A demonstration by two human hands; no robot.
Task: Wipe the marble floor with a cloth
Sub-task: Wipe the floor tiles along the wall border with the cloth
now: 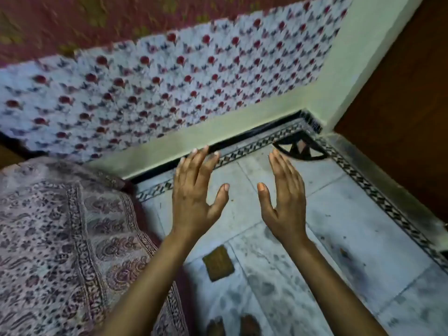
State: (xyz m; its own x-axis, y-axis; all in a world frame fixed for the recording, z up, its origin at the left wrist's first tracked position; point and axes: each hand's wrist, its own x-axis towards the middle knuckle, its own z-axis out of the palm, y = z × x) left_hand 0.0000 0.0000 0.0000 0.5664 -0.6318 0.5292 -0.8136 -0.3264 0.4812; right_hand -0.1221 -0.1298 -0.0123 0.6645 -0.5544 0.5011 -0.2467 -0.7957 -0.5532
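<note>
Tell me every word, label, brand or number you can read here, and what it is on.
None can be read.
The floral cloth and the paisley spread show only patterns.
The brown tile on the marble floor bears faint marks, too blurred to read.

No text, label, brand, number or sign can be read anywhere in this view.
</note>
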